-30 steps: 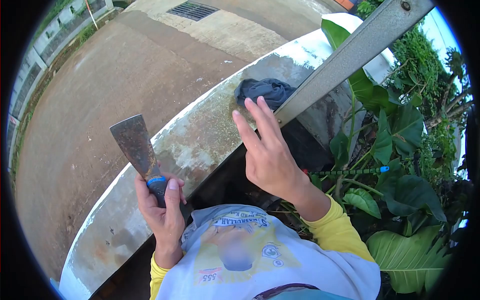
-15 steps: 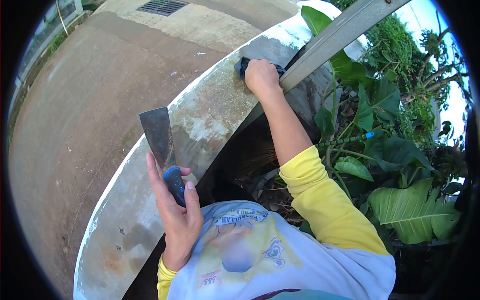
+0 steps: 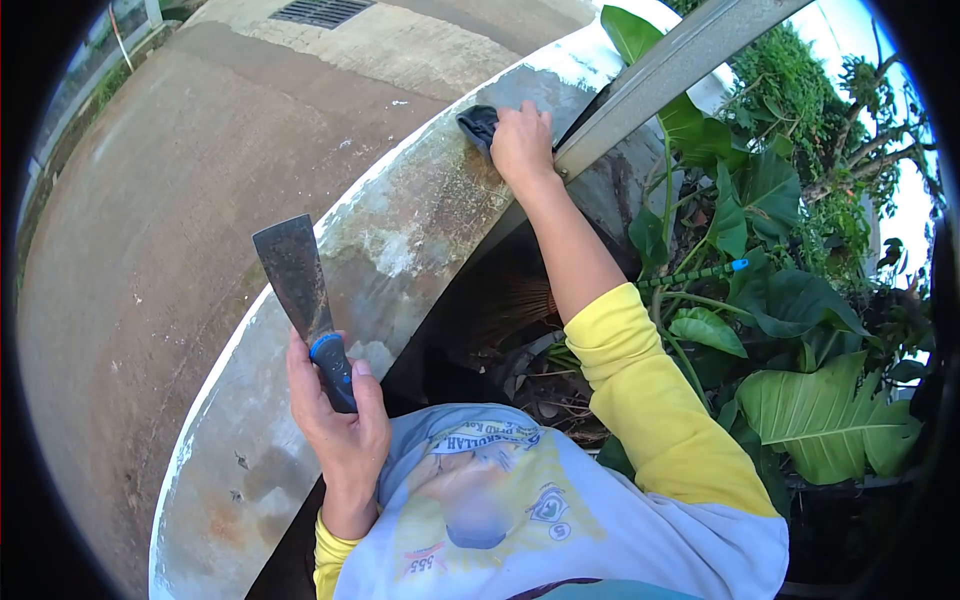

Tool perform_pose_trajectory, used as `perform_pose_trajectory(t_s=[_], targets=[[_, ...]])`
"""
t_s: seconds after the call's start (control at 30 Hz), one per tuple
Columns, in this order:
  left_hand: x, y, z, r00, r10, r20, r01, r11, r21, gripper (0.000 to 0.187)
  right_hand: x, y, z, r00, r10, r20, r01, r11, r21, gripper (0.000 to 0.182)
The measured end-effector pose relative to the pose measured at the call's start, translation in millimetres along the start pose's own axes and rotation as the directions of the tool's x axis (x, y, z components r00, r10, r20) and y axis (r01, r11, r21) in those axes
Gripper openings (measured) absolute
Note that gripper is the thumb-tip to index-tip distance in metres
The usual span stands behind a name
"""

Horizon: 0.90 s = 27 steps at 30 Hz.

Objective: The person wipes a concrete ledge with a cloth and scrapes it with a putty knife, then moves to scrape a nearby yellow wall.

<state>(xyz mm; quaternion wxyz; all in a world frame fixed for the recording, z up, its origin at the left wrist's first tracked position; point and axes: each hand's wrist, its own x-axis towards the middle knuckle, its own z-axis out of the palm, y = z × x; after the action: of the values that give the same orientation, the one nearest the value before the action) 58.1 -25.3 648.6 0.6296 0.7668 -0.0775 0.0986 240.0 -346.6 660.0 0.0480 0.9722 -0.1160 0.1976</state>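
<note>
A scraper (image 3: 297, 275) with a wide, stained metal blade and a dark blue-black handle stands blade up in my left hand (image 3: 345, 425), its fingers and thumb around the handle. My right hand (image 3: 522, 145) is closed on a dark cloth (image 3: 480, 127) and presses it on the top of the curved concrete wall (image 3: 400, 240), close to the metal post. The wall top is mottled grey, with mossy patches and a white outer edge.
A slanting metal post (image 3: 680, 80) rises just right of my right hand. Large green leaves (image 3: 820, 415) and twigs fill the planted side. Beyond the wall lies a paved ground (image 3: 150, 250) with a drain grate (image 3: 322, 11).
The scraper and my left hand have shifted left. My right hand has changed its hold slightly, and more of the cloth shows to its left.
</note>
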Motion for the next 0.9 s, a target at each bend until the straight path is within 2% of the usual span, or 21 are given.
perform_pose_trajectory(t_s=[0.1,0.17,0.2,0.23,0.27,0.3,0.37,0.43,0.5,0.53,0.6,0.67,0.7,0.73,0.83,0.9], targets=[[-3,-4,-1,0.998,0.005,-0.058,-0.006,1.0,-0.012,0.066,-9,-19,13,0.998,0.056,-0.036,-0.055,0.998,0.021,0.02],[0,-5,2,0.992,0.047,-0.118,-0.053,0.998,-0.043,0.068,-55,-48,-17,0.983,-0.176,-0.055,0.184,0.944,0.275,0.018],[-1,-6,4,0.984,0.079,-0.158,-0.089,0.995,-0.054,0.069,-83,-67,-30,0.948,-0.292,-0.128,0.319,0.875,0.363,0.018],[-3,-5,5,0.976,0.11,-0.187,-0.123,0.991,-0.061,0.069,-109,-84,-50,0.908,-0.407,-0.102,0.407,0.795,0.451,0.024],[-3,-4,5,0.976,0.098,-0.192,-0.111,0.992,-0.061,0.07,-127,-94,-64,0.841,-0.518,-0.157,0.52,0.689,0.505,0.03],[-2,-3,4,0.977,0.092,-0.192,-0.105,0.993,-0.061,0.07,-130,-95,-66,0.827,-0.545,-0.137,0.531,0.678,0.509,0.034],[-2,-3,1,0.982,0.071,-0.172,-0.086,0.993,-0.083,0.071,-91,-76,-41,0.885,-0.436,-0.16,0.456,0.749,0.481,0.029],[-4,-5,1,0.985,0.043,-0.165,-0.065,0.989,-0.13,0.072,-18,-38,-7,0.984,-0.177,0.007,0.174,0.971,0.167,0.018],[-5,-8,1,0.986,0.074,-0.151,-0.086,0.994,-0.074,0.072,36,-11,22,0.98,0.182,0.078,-0.187,0.981,0.051,0.023],[-3,-9,0,0.985,0.091,-0.146,-0.099,0.994,-0.045,0.071,41,-18,19,0.977,0.19,0.099,-0.197,0.978,0.073,0.023],[-5,-2,4,0.983,0.036,-0.181,-0.062,0.988,-0.14,0.072,44,-39,16,0.967,0.203,0.151,-0.221,0.969,0.109,0.024],[-5,-3,3,0.974,0.037,-0.223,-0.086,0.973,-0.213,0.074,5,-73,11,0.991,-0.129,0.024,0.121,0.972,0.2,0.021],[-10,-6,3,0.966,0.059,-0.252,-0.12,0.965,-0.232,0.076,-26,-97,-3,0.956,-0.293,-0.024,0.288,0.914,0.287,0.021],[-15,-8,1,0.958,0.079,-0.275,-0.151,0.957,-0.249,0.077,-61,-121,-21,0.912,-0.397,-0.105,0.4,0.802,0.443,0.029],[-18,-6,-2,0.946,0.073,-0.317,-0.181,0.928,-0.327,0.079,-141,-157,-73,0.744,-0.648,-0.161,0.577,0.502,0.644,0.038],[-16,-4,-5,0.958,0.065,-0.279,-0.169,0.914,-0.369,0.077,-126,-137,-60,0.766,-0.604,-0.22,0.6,0.549,0.582,0.037]])
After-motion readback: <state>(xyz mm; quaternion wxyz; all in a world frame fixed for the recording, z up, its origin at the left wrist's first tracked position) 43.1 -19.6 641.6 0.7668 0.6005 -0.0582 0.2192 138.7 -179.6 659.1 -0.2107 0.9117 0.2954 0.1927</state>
